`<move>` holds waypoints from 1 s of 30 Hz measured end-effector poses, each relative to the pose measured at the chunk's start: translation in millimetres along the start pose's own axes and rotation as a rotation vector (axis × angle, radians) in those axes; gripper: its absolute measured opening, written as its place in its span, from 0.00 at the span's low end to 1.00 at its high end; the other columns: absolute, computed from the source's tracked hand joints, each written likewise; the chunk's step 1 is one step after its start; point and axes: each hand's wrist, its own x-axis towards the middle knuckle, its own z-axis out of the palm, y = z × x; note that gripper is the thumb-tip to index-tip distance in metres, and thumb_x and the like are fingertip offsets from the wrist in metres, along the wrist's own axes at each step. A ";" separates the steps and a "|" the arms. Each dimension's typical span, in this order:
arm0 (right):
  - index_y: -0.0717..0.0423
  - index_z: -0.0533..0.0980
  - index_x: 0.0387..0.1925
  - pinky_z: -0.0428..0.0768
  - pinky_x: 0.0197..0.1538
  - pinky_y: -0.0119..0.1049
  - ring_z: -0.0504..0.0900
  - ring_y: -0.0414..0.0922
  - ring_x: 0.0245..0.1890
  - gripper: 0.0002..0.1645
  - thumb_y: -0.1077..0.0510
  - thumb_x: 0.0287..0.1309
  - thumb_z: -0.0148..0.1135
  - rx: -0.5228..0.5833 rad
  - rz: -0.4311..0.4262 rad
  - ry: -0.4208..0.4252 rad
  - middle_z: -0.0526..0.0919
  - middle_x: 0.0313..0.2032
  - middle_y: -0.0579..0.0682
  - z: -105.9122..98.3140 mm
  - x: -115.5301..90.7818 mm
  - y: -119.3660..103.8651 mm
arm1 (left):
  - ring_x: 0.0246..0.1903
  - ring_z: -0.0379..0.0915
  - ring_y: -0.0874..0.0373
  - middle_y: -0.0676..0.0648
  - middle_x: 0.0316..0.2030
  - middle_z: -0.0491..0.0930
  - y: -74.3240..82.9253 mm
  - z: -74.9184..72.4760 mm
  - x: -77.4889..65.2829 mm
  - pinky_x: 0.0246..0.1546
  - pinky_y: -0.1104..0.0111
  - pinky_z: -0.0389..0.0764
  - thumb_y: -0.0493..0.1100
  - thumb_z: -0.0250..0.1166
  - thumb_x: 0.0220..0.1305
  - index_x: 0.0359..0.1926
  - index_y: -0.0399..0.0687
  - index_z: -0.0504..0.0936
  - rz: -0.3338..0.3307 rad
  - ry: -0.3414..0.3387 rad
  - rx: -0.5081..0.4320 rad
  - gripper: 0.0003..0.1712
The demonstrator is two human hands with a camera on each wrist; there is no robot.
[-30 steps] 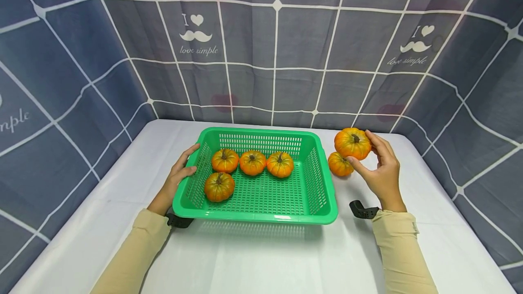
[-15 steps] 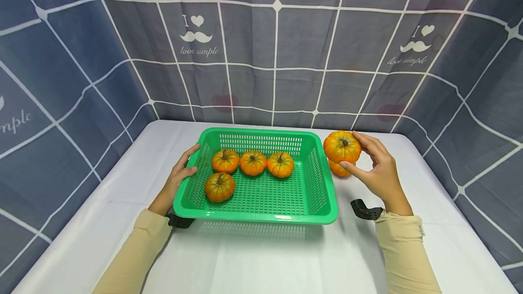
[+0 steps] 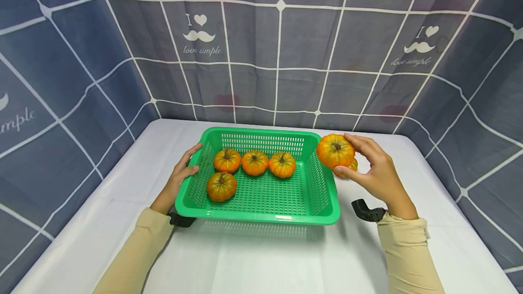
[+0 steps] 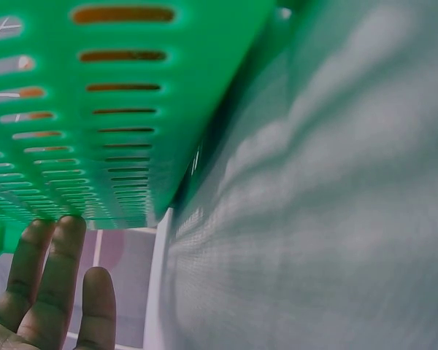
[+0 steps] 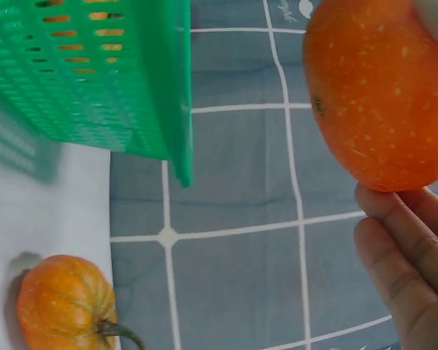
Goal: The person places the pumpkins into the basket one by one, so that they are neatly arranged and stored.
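Between thumb and fingertips, my right hand [image 3: 377, 171] pinches a small orange pumpkin [image 3: 335, 150], raised at the right rim of a green plastic basket [image 3: 261, 218]. The right wrist view shows the held pumpkin's [image 5: 379, 95] smooth underside, apart from the basket wall. My left hand [image 3: 180, 178] rests at the basket's left side; in the left wrist view its straight fingers [image 4: 62, 277] touch the perforated outer wall [image 4: 124, 98]. Inside the basket lie several small pumpkins: a row at the back and one pumpkin [image 3: 221, 187] in front on the left.
Another pumpkin [image 5: 66, 302] sits on the white cloth right of the basket, partly hidden in the head view by the held one. The white-covered table [image 3: 253, 262] is bordered by a grey-blue checked curtain [image 3: 253, 35] behind and at both sides.
My right hand has carried the pumpkin leftward and slightly down, from above the loose pumpkin to the basket's right rim. The left hand and the basket keep their places.
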 end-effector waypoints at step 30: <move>0.60 0.78 0.70 0.79 0.62 0.63 0.82 0.59 0.62 0.44 0.61 0.52 0.86 -0.048 -0.114 -0.339 0.82 0.62 0.57 9.9 32.6 -44.9 | 0.64 0.71 0.58 0.32 0.83 0.50 3.2 1.6 -0.9 0.55 0.71 0.82 0.39 0.45 0.78 0.88 0.44 0.48 -0.016 0.002 -0.001 0.41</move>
